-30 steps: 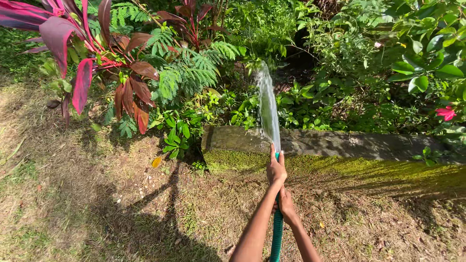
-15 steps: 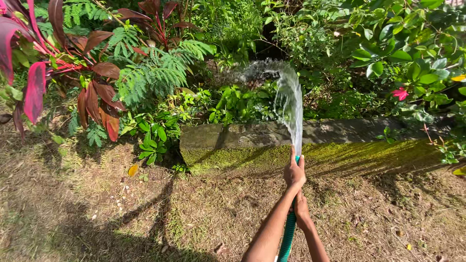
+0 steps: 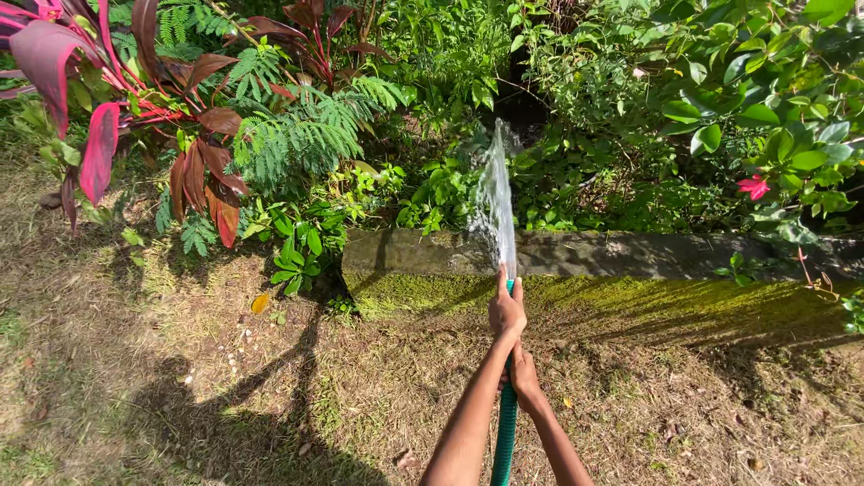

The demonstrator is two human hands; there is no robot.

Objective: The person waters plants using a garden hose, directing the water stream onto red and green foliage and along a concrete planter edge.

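A green garden hose [image 3: 507,434] runs up from the bottom middle of the head view. My left hand [image 3: 506,311] grips its tip, with a finger stretched over the nozzle end. My right hand [image 3: 524,373] holds the hose just behind the left one. A fan of water [image 3: 495,202] shoots from the tip, up and over the mossy stone edging [image 3: 621,256] into the green plants behind it.
A red-leaved plant [image 3: 99,144] and ferns [image 3: 297,135] stand at the left. Dense green bushes with a pink flower [image 3: 754,186] fill the right. Dry grass [image 3: 180,360] with my shadow covers the ground in front of the edging.
The spray, which arced off to the left half a second ago, now shoots straight ahead in a narrower fan. Both hands keep their hold on the hose.
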